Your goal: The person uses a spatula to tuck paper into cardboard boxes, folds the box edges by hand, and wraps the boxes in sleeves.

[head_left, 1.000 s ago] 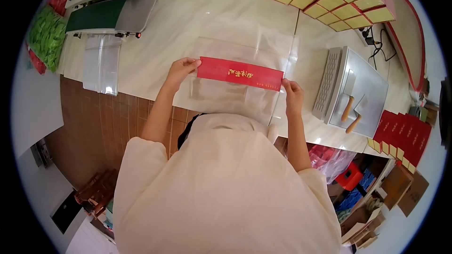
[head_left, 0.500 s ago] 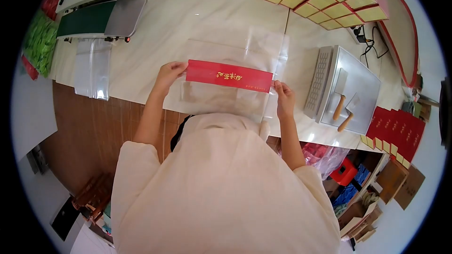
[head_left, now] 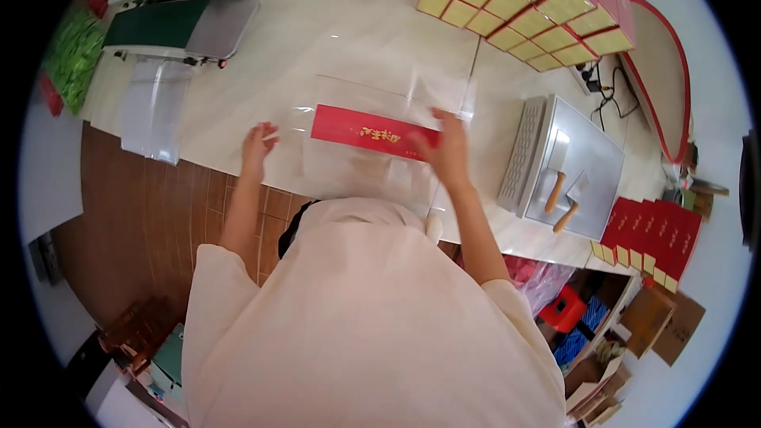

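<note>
A red box (head_left: 379, 136) with gold lettering lies slightly slanted on clear plastic film (head_left: 361, 170) near the table's front edge. Over the box's right end is my right hand (head_left: 449, 147), its fingers spread and somewhat blurred; whether they touch the box I cannot tell. My left hand (head_left: 260, 143) is off to the left of the box, not touching it, with its fingers bent and apart. A pale streak shows between those fingers, too small to make out.
Red boxes with yellow ends (head_left: 535, 12) are stacked at the back right. A metal appliance (head_left: 583, 166) with two wooden-handled tools stands on the right. At the left are a machine with a green belt (head_left: 154, 25), clear bags (head_left: 154, 111) and green packets (head_left: 73, 55).
My left hand has let go of the box's left end and moved left and down. My right hand has shifted inward over the right end, with its fingers opened.
</note>
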Available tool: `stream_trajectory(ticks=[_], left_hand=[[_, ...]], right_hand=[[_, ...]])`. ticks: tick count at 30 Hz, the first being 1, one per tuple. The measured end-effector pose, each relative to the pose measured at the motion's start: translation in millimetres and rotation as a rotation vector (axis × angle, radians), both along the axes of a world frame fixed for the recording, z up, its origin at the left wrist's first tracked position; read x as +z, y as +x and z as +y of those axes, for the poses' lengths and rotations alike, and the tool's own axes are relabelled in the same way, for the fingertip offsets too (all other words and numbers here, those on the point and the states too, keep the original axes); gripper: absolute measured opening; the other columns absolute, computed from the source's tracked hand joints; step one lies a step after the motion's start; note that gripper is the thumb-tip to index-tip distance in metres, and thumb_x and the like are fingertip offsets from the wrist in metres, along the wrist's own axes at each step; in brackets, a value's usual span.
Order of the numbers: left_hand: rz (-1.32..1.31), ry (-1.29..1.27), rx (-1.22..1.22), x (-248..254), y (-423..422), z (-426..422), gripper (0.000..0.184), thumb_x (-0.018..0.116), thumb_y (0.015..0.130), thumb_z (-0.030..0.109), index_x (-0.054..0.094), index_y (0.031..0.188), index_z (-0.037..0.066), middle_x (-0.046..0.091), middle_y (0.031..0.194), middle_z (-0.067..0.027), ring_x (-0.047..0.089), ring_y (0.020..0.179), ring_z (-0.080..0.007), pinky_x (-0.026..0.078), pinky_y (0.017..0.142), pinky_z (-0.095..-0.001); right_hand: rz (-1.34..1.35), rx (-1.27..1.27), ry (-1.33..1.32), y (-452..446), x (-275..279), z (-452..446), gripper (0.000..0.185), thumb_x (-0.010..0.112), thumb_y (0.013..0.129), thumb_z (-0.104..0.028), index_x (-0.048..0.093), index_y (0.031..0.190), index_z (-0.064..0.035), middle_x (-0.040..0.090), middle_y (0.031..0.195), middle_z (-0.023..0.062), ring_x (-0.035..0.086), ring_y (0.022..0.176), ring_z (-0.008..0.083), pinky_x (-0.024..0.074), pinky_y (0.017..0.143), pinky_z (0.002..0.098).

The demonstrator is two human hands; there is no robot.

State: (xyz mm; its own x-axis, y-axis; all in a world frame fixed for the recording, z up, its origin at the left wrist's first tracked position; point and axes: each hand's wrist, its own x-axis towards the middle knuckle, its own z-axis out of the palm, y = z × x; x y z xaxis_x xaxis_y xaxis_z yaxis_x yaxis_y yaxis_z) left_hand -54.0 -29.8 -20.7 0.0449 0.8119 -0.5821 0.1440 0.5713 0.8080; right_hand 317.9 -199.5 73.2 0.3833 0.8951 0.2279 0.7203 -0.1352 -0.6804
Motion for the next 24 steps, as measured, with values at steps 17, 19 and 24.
stream_trajectory(ticks=[17,19,24], left_hand=[[-0.566,0.226,-0.184,152.7,138.4,-40.7,0.094,0.013,0.092,0.078,0.031,0.150,0.006,0.043,0.148,-0.0114,0.037,0.139,-0.0242,0.024,0.117,-0.0415],[-0.507,0.354,-0.334,160.2,152.1,-47.4,0.092,0.014,0.093,0.077,0.030,0.151,0.007,0.041,0.149,-0.0117,0.035,0.141,-0.0245,0.023,0.117,-0.0415],[-0.288,0.491,-0.471,143.1,149.8,-65.8,0.083,0.016,0.098,0.068,0.027,0.152,0.005,0.038,0.152,-0.0125,0.030,0.144,-0.0248,0.021,0.118,-0.0413]], right_hand=[[0.249,0.058,0.075,-44.2,37.8,5.6,0.075,0.088,0.064,-0.017,0.048,0.126,-0.0034,0.057,0.117,0.0167,0.054,0.108,0.0363,0.0411,0.097,0.0454],[0.170,-0.005,0.091,-40.7,18.4,-1.4,0.077,0.088,0.063,-0.017,0.047,0.127,-0.0030,0.057,0.118,0.0172,0.054,0.107,0.0371,0.0429,0.095,0.0449],[0.205,-0.118,-0.034,-51.2,-12.7,-25.2,0.084,0.087,0.063,-0.015,0.042,0.133,-0.0026,0.053,0.126,0.0182,0.049,0.118,0.0374,0.0390,0.100,0.0471]])
